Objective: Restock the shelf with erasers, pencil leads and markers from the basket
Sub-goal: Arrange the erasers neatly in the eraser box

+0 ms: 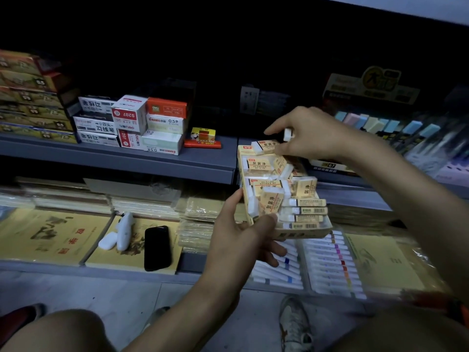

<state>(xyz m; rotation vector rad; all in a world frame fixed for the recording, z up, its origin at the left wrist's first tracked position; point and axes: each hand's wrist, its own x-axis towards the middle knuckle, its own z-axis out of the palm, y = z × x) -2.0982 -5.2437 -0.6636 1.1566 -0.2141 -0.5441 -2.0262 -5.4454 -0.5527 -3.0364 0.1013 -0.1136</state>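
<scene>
- Head view: left hand (243,235) grips the near corner of the eraser box (302,232), thumb over the rim and fingers underneath. The box is tilted and held in the air in front of the shelf (127,158) edge, not resting on it.
- Right hand (307,138) is at the far end of the box, fingertips pinching one eraser (264,146). A small white piece (288,134) sticks out between its fingers; can't tell what it is.
- Erasers between the two hands: a tidy row (304,210) on edge just right of the left thumb, the others jumbled at odd angles.
- My read on progress: eraser step is under way. Box is being filled or sorted and is not yet set on the shelf.
- Pencil lead boxes (163,144) marked 0.5 sit on the shelf well left of the right hand. Can't tell if they are fresh stock.
- White tubes (330,260) with coloured bands lie below the left hand on the lower shelf. They may be the markers, not sure.
- Basket isn't visible, so I can't count what's left.
</scene>
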